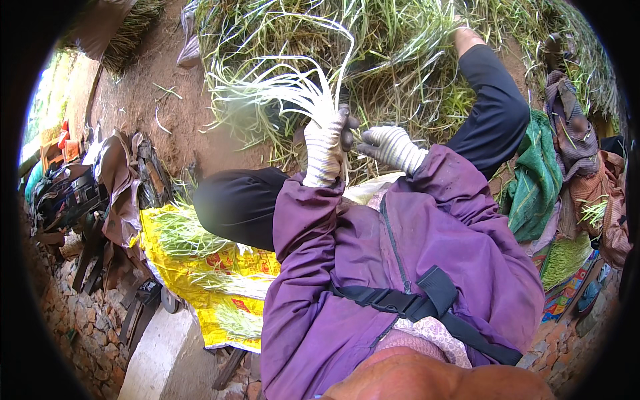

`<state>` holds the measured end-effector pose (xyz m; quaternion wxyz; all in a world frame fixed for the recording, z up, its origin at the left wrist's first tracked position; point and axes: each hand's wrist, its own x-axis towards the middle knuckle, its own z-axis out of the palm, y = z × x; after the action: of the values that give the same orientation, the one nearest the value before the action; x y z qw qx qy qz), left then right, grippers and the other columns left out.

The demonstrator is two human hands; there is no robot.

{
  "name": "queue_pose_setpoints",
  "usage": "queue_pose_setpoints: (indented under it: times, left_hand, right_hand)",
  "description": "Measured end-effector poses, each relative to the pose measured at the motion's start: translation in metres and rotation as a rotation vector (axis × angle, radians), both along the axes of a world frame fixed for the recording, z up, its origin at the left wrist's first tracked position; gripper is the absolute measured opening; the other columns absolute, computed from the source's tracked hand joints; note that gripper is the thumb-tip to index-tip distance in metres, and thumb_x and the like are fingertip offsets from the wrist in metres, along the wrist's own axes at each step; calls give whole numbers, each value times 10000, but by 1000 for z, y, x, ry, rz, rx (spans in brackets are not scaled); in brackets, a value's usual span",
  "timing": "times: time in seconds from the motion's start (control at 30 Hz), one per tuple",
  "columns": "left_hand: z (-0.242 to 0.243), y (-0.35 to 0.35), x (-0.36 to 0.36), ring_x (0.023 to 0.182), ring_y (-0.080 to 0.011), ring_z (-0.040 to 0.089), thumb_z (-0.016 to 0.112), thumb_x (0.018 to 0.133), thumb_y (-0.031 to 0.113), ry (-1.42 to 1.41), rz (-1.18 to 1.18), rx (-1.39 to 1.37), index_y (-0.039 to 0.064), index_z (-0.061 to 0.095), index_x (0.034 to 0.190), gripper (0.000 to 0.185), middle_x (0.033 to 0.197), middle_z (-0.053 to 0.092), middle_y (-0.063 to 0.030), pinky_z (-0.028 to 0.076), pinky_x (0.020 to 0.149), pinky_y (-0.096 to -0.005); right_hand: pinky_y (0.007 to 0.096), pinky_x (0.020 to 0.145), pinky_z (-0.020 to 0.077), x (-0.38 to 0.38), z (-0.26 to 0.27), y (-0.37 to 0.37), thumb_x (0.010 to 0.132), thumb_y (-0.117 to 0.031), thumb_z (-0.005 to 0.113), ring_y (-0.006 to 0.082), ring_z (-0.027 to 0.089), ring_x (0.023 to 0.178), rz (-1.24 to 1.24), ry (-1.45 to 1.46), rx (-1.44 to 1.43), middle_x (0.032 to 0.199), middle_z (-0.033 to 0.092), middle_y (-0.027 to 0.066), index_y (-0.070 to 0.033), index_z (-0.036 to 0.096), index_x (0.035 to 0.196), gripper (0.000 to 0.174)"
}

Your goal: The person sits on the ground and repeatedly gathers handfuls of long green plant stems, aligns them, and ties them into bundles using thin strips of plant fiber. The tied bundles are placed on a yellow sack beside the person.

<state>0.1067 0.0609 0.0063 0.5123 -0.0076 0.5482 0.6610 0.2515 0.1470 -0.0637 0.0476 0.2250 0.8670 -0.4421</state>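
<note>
My left hand [330, 132], in a striped knitted glove with dark coated fingers, grips a bunch of long pale green-white grass-like stalks [305, 90]. The stalks fan out up and to the left, some arching over. Just right of it is my right hand [387, 145], gloved the same way, its curled fingers pointing at the left hand. Whether a thin stalk lies between those fingertips is too small to tell. Beyond both hands spreads a large heap of loose green and dry stalks [400, 65].
Left of my bent knee, a yellow printed plastic sheet [192, 287] bears several small bundles of stalks [187, 232]. A green woven sack [535, 175] lies right of my other leg. Dark cloths and straps [75, 195] are piled far left, near a pale block [157, 350].
</note>
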Motion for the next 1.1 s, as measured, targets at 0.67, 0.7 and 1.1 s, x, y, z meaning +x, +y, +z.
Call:
queue_pose_setpoints:
  times: [0.67, 0.7, 1.1]
  left_hand:
    - [0, 3, 3, 480, -61, 489, 678, 870, 157, -25, 30, 11, 39, 593, 1019, 208, 707, 622, -33, 359, 414, -175]
    - [0, 3, 3, 479, -62, 489, 679, 869, 157, -34, 32, 14, 40, 593, 1017, 207, 706, 621, -33, 360, 414, -176]
    - [2, 5, 3, 484, -60, 482, 679, 869, 160, -28, 18, -21, 51, 595, 1015, 200, 709, 620, -30, 356, 423, -179]
  right_hand:
    - [414, 588, 473, -2, -1, 0, 889, -417, 554, 322, 607, 652, 54, -85, -1, 705, 623, 110, -123, 629, 857, 305]
    - [415, 587, 473, -3, -1, 0, 889, -420, 552, 323, 607, 652, 57, -95, -1, 705, 623, 110, -123, 628, 858, 308]
    - [410, 578, 468, -4, -3, 1, 881, -402, 561, 324, 600, 634, 52, -73, 5, 680, 611, 115, -107, 620, 820, 307]
